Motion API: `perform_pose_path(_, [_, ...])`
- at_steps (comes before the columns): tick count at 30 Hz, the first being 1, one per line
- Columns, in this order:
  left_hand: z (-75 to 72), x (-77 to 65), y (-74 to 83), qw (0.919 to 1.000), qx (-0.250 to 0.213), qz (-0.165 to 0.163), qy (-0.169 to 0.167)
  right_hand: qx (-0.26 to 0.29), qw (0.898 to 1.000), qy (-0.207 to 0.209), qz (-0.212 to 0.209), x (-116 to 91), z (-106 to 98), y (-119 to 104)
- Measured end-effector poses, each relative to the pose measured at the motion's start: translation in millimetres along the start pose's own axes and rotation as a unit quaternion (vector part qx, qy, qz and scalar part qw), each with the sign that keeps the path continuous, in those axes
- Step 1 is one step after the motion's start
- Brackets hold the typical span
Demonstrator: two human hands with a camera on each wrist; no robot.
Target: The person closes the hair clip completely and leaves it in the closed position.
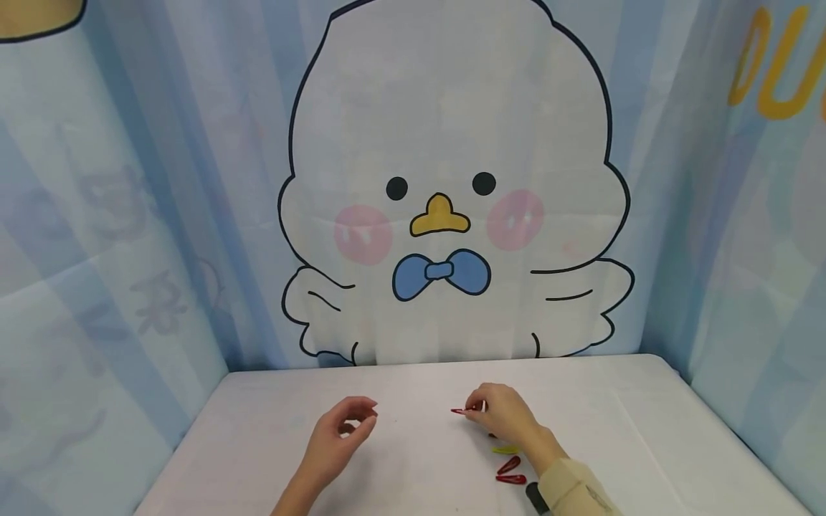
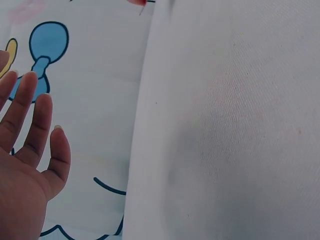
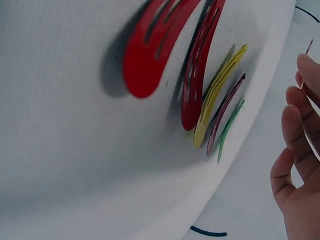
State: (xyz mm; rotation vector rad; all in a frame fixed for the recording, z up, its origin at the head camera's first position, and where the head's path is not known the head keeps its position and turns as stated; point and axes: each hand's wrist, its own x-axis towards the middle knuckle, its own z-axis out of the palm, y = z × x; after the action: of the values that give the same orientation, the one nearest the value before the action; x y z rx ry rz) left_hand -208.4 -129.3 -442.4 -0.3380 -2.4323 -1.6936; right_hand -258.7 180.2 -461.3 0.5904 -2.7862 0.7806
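My right hand pinches a red snap hair clip between thumb and fingertips, above the white table; in the right wrist view the thin end of that clip pokes out past the fingertips. Beside and below this hand lies a row of snap clips: two red ones, a yellow one, a dark red one and a green one. Over the left part of the table my left hand hovers with loosely bent fingers, holding nothing. Its spread fingers show in the left wrist view.
A white-covered table spreads under both hands. Printed curtains with a cartoon duck stand behind it and along both sides. A black object shows by the right sleeve.
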Motion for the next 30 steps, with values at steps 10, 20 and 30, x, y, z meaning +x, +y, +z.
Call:
perform_pose_path(10, [-6.3,-1.7,3.9,1.0000,0.000,-0.003,0.000,-0.040,0.997,-0.041,0.046,1.3,5.5,4.6])
perform_pose_path(20, [-5.0,-0.7,2.7,0.9999,-0.010,-0.005,-0.002,-0.047,0.994,-0.064,0.078,1.8,5.2,7.9])
perform_pose_path(30, [-3.4,-0.3,3.3,1.0000,-0.003,0.000,-0.005,-0.051,0.994,-0.058,0.081,1.6,5.3,8.6])
